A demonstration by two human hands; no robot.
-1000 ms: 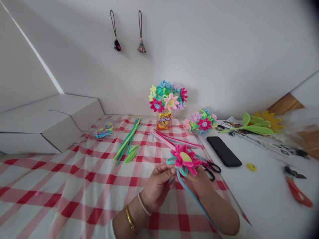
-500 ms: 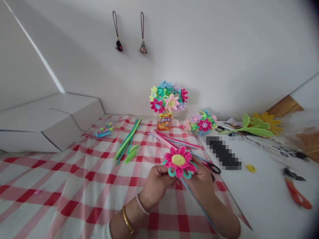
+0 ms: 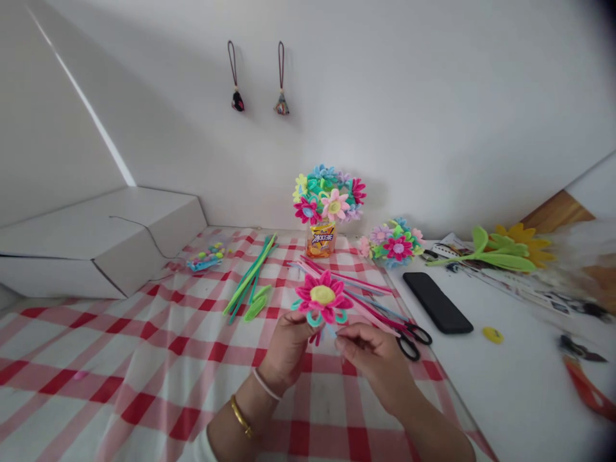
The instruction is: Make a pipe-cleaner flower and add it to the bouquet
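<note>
A pipe-cleaner flower (image 3: 328,296) with dark pink petals, a yellow centre and teal loops beneath is held upright above the table. My left hand (image 3: 289,343) is closed around it just under the loops, its fingertips partly behind them. My right hand (image 3: 378,359) pinches a light blue pipe cleaner (image 3: 331,330) just below the flower head. Pink stem ends show between the hands. Beyond my right hand lie black-handled scissors (image 3: 414,337) and loose pink and blue pipe cleaners (image 3: 356,282).
Green pipe cleaners (image 3: 250,276) and a leaf shape (image 3: 257,305) lie left of centre on the checked cloth (image 3: 192,378). A flower-filled bottle (image 3: 321,240) stands behind, beside a low bouquet (image 3: 397,244). At right are a phone (image 3: 437,301) and orange-handled pliers (image 3: 587,388); at left, a white box (image 3: 96,237).
The flower has moved left in view. My right hand has drawn away from the flower's side and now pinches the light blue pipe cleaner, which earlier trailed past my right wrist.
</note>
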